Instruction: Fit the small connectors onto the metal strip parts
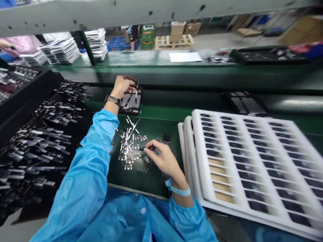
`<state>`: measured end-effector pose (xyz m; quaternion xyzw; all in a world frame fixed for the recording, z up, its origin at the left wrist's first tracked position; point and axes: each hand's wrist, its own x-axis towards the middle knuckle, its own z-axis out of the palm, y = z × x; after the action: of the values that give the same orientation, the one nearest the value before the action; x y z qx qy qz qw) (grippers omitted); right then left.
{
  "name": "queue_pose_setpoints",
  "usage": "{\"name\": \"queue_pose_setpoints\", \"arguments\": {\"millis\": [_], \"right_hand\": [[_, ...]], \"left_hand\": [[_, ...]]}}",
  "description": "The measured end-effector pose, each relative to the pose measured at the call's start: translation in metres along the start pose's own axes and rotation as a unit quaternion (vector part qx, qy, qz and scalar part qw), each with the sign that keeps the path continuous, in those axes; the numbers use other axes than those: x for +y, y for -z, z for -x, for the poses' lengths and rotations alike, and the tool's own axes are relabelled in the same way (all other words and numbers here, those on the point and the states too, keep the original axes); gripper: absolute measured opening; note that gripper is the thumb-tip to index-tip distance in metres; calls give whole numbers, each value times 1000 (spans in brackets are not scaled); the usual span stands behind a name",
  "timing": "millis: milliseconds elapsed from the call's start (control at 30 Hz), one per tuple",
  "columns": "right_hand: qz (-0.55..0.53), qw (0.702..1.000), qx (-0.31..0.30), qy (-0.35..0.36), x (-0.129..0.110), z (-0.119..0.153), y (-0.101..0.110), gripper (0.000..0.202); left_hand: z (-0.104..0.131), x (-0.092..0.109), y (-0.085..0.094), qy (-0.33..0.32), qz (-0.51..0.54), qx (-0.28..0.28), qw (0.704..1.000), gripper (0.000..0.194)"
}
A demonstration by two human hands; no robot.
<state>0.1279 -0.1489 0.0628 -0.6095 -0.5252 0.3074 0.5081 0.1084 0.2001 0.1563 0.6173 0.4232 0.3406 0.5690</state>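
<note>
My left hand [124, 87] reaches over a black-edged tray [131, 102] with grey panels, its fingers pinched on a small part with a pale strip [136, 96]. Between thumb and fingertips of my right hand [161, 156] is a small dark part [142, 148]. Under and beside that hand, loose silvery strips and small metal pieces [128, 144] lie scattered on the green work surface [148, 126]. A small black block [167, 137] sits just beyond my right hand.
Stacked white foam trays [239, 161] with slots of dark parts stand at the right. Piles of thin strip parts [37, 144] cover the left side. A green shelf [156, 58] runs across the back, and a dark tray [270, 55] rests on it.
</note>
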Motion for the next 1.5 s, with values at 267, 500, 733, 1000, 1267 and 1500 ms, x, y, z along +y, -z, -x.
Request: {"name": "queue_pose_setpoints", "arguments": {"millis": [267, 500, 733, 1000, 1267, 1500], "right_hand": [[-55, 998, 14, -33, 18, 19, -7, 13], [-65, 997, -1, -36, 18, 14, -10, 13], [-71, 997, 1, -32, 20, 9, -14, 13], [-86, 996, -8, -31, 17, -1, -20, 16], [-86, 995, 50, -17, 30, -7, -26, 18], [-13, 974, 224, 12, 37, 2, -24, 22]], "left_hand": [[-49, -52, 3, 122, 46, 130, 983, 17], [-76, -53, 29, 47, 12, 180, 982, 10], [-81, -59, 39, -125, -138, 119, 975, 16], [-17, -137, 78, -105, -304, 73, 944, 20], [13, -114, 102, -56, -341, 201, 917, 35], [224, -127, 110, -206, -381, 156, 888, 33]]}}
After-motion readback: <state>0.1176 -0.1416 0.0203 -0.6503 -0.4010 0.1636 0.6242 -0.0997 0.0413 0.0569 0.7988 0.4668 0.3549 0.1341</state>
